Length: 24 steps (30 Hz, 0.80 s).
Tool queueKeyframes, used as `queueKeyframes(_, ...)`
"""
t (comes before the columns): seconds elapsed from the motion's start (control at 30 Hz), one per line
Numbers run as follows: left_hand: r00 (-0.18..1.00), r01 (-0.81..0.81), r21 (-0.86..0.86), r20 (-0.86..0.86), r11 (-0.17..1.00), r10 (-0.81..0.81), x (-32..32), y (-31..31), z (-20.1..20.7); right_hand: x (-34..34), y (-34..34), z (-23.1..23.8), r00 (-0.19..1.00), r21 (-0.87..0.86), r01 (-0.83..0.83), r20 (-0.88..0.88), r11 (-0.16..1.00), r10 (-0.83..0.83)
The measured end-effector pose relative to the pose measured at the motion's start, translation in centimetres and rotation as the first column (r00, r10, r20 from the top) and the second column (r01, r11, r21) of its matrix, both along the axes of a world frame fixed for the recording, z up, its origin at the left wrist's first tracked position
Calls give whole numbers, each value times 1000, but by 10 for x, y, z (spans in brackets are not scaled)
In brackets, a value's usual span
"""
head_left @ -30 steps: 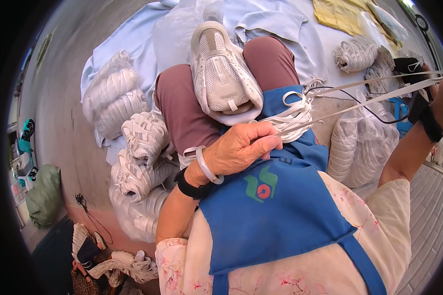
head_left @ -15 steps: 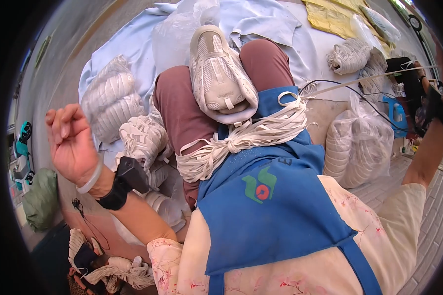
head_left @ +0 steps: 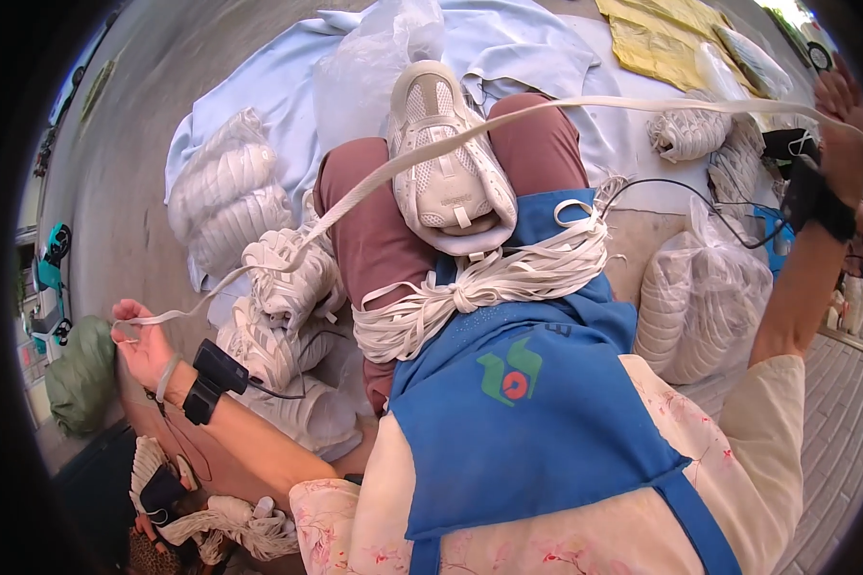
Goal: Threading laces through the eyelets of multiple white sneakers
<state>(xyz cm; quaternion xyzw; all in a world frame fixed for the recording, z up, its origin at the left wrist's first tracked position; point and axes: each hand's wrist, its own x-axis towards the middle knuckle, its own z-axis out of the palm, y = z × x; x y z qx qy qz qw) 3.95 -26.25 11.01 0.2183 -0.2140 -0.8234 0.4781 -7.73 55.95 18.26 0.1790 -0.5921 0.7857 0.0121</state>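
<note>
A long off-white shoelace [head_left: 403, 161] spans the view in a bow from one hand to the other, passing over the shoe. My left hand [head_left: 149, 355], low at the left, pinches one end of it at the fingertips. Far out at the upper right, my right hand [head_left: 842, 120] is closed on the other end, near the picture's dark rim. Between my knees rests a beige and white sneaker [head_left: 446, 182], toe pointing away, its eyelets without a lace. A tied bundle of similar laces [head_left: 489, 287] lies across my lap on the blue apron [head_left: 537, 441].
More beige sneakers [head_left: 283, 278] are piled by my left leg, beside a plastic-wrapped stack [head_left: 230, 192]. To the right stands a clear bag of shoes [head_left: 700, 307]. A dark cable [head_left: 681, 187] loops near it. Pale blue cloth [head_left: 259, 86] covers the ground ahead.
The shoelace, earlier stretched from the bundle to my right hand, now hangs between both hands. My left hand has dropped and taken one end. My right hand has come slightly inward.
</note>
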Motion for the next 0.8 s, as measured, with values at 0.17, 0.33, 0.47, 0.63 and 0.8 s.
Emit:
queueKeyframes(0.17, 536, 785, -464, 177, 410, -825, -27, 103, -50, 43, -285, -110, 967, 561, 254, -132, 788, -217)
queueKeyframes(0.33, 551, 714, -604, 796, -354, -250, -15, 255, -79, 73, -350, -179, 998, 841, 27, 4, 541, -56)
queueKeyframes(0.47, 684, 577, -540, 730, -613, 1, -7, 282, -113, 74, -349, -186, 1000, 897, -3, 9, 441, -13)
queueKeyframes(0.63, 710, 566, -565, 704, -601, 7, -10, 288, -123, 77, -344, -191, 996, 910, 84, -92, 406, -1)
queueKeyframes(0.8, 758, 547, -561, 647, -621, 84, -8, 283, -129, 97, -329, -163, 990, 819, -122, 137, 561, 16)
